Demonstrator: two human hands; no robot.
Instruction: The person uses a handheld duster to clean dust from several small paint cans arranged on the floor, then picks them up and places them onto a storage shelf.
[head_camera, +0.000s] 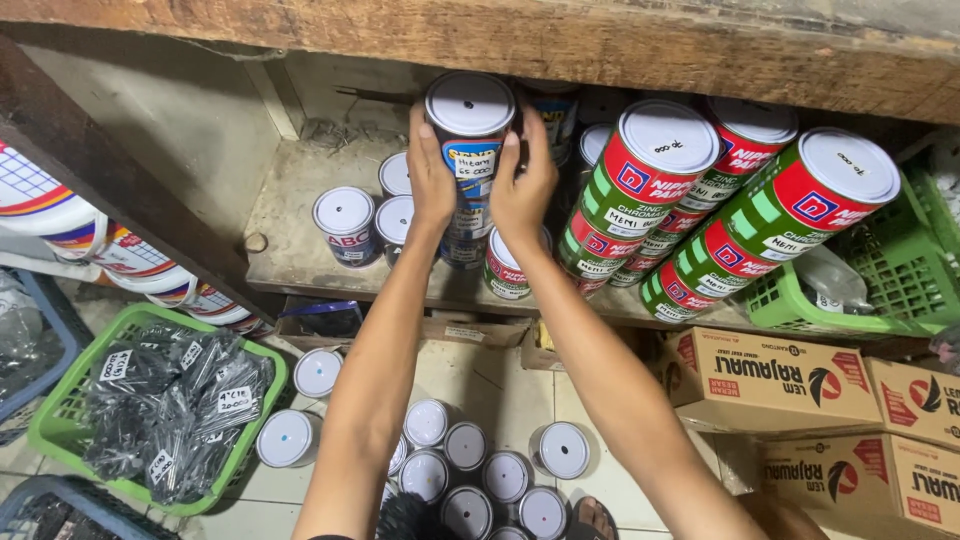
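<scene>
Dark tin (470, 150) with a pale lid and a blue label carrying a white sticker sits atop a column of like tins on the wooden shelf (290, 215). Left hand (430, 180) is pressed flat against its left side, fingers up; right hand (522, 185) clasps its right side, fingers wrapped around the wall. Both hands bear on the tin.

Just right: stacked red-and-green tins (640, 190), white-lidded, leaning, in three columns. Beyond them, a green plastic crate (900, 290) at shelf edge. Left of the held column: three small white-lidded tins (345, 222), one with a red-lettered label.

Below the shelf: brown cartons (770, 380) with red print, right. On the tiled floor, a cluster of grey-lidded tins (470, 470). Left, a green basket (60, 420) holding bagged dark items with white tags.
</scene>
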